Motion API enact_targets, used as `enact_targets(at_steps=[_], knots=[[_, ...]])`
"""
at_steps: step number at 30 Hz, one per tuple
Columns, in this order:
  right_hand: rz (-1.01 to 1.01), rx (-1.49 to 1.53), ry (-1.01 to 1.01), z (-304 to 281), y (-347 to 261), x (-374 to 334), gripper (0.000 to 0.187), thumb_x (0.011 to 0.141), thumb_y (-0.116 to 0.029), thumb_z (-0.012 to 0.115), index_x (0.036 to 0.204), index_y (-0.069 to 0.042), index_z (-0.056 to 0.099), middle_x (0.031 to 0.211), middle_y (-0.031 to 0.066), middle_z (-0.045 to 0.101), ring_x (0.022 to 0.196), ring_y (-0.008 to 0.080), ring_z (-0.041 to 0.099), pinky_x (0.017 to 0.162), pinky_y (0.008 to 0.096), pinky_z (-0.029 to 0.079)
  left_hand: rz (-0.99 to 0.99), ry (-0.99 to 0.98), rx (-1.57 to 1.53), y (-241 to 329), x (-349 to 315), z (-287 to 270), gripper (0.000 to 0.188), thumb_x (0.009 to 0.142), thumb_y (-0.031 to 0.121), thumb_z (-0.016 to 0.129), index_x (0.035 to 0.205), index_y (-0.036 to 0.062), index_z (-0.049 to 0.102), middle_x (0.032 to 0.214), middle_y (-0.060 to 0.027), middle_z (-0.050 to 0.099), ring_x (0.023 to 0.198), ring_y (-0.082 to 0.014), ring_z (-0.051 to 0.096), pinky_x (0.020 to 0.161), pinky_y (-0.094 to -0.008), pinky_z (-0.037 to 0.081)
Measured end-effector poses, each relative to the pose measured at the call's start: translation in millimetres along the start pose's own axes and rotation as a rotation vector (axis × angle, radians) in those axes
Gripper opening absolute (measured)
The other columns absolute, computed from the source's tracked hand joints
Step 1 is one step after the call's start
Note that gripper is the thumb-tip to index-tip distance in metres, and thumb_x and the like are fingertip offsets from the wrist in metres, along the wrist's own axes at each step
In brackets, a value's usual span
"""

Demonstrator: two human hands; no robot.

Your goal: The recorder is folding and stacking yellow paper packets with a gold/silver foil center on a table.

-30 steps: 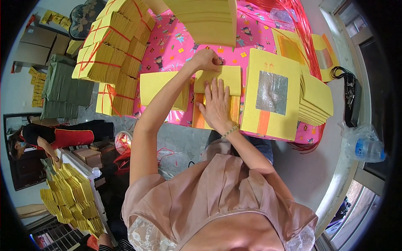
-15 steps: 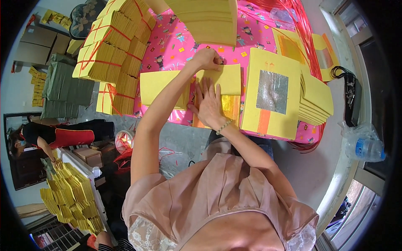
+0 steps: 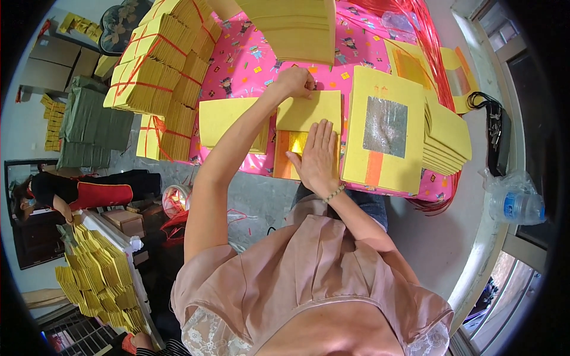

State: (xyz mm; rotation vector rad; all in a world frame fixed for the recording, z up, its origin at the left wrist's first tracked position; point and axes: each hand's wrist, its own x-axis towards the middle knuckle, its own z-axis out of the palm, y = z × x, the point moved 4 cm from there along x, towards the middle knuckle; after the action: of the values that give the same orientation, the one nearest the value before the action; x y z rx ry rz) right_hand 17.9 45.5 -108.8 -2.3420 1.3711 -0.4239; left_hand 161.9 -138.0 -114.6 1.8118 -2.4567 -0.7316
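In front of me lies a yellow paper sheet (image 3: 310,111), its upper part folded down over a lower part that shows an orange band and a shiny gold patch (image 3: 298,142). My right hand (image 3: 317,155), with a beaded bracelet at the wrist, lies flat near the sheet's right edge, fingers stretched out. My left hand (image 3: 295,82) is closed at the sheet's top edge with curled fingers; what they grip, if anything, is hidden. To the left, partly behind my left forearm, is a stack of folded yellow paper (image 3: 228,118). Close on the right rests a pile of yellow sheets (image 3: 356,160) with a silver square (image 3: 385,127) on top.
Bundles of yellow paper (image 3: 142,80) tied with red string rise at the left of the pink patterned tablecloth (image 3: 237,59). A tall yellow stack (image 3: 297,35) stands at the back. Red strings (image 3: 436,53) hang at the right. Another person (image 3: 53,193) works at a table to the left.
My right hand has slid right and slightly down across the folded sheet, uncovering more of the gold patch. My left hand stays at the top edge.
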Motion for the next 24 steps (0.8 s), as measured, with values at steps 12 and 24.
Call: enact_targets(at_steps=[12, 24], knots=[[-0.252, 0.029, -0.003, 16.5, -20.7, 15.3, 0.08, 0.088, -0.052, 0.057, 0.146, -0.001, 0.035, 0.151, 0.0274, 0.027, 0.144, 0.0455, 0.013, 0.117, 0.0576, 0.008, -0.005, 0.009, -0.044, 3.6, 0.8, -2.7, 0.025, 0.064, 0.029, 0.084, 0.082, 0.0143, 0.074, 0.078, -0.0017, 0.072, 0.078, -0.0208, 0.069, 0.071, -0.0367, 0.054], [0.041, -0.043, 0.094, -4.4, 11.2, -11.4, 0.092, 0.094, -0.052, 0.049, 0.142, 0.02, 0.019, 0.148, 0.0432, 0.014, 0.142, 0.0534, 0.008, 0.117, 0.0563, 0.005, 0.019, 0.008, -0.044, -1.1, 1.1, -3.9, 0.024, 0.063, 0.027, 0.083, 0.079, 0.0115, 0.073, 0.075, -0.0041, 0.071, 0.072, -0.022, 0.068, 0.067, -0.0368, 0.053]])
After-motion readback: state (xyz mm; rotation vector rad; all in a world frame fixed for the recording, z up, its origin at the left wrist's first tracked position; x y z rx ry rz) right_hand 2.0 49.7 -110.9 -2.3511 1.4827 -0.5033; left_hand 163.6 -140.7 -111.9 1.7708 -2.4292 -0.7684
